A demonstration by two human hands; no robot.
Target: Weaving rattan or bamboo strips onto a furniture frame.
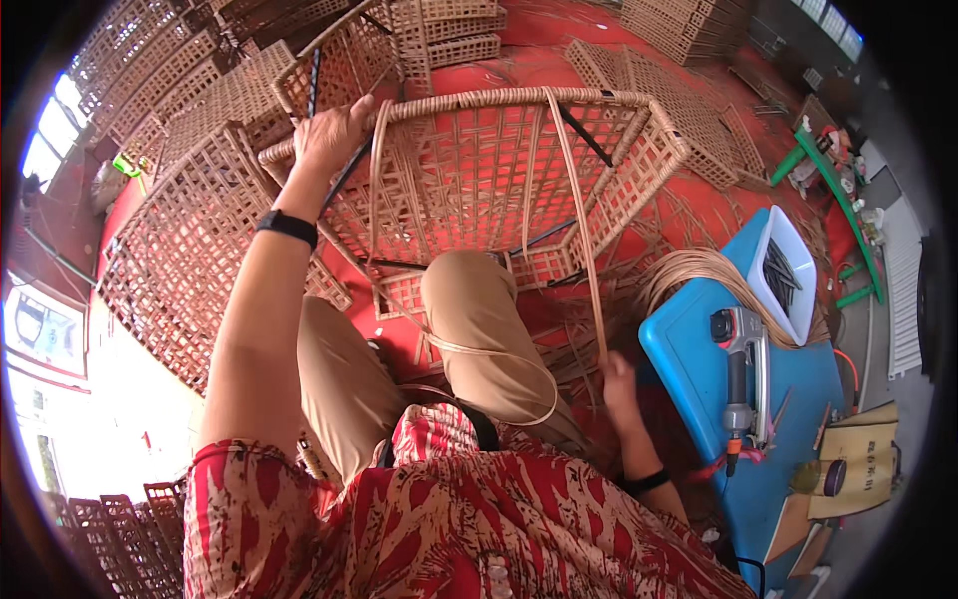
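Note:
In front of my knees stands a woven rattan basket with an open lattice, black frame bars and a rim wrapped in cane. My left hand is closed over the rim at its far left corner. A long tan cane strand passes over the rim right of its middle and runs taut down to my right hand, which grips it low at my right side. Another length hangs over the rim near my left hand. Loose cane curls across my right knee. My right fingers are partly hidden.
A blue table at my right holds a nail gun, a white bin of dark strips, coiled cane and a lidded jar. Lattice panels stand left; more woven pieces and cane scraps lie on the red floor.

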